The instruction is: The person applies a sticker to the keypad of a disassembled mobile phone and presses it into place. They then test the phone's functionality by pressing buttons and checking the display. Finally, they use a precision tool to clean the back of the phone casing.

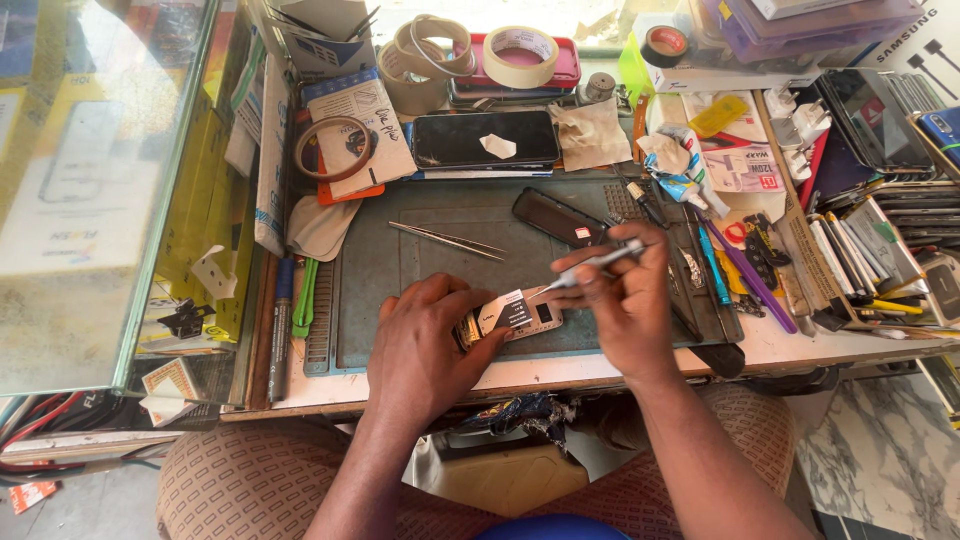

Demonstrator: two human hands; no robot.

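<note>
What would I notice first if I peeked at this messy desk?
Right in the middle, the left hand steadies a small opened phone on the grey-green work mat, while the right hand pokes at it with a thin silver tool. Behind them lie a pair of tweezers and a dark phone with a scrap of paper on it. Rolls of tape crowd the back edge.

Far centre, behind the grey mat: dark phone screen [486, 138], flat, with a white scrap on the glass. On the mat: narrow black screen panel [560, 217], tilted, small red-and-white sticker near its right end. Far right: white card label [742, 168] with red print; beyond it, dark tilted screen [878, 118]. Left, under glass: yellow boxes [70, 190]. Near centre: white-and-black label [514, 311] on an opened phone.
</note>
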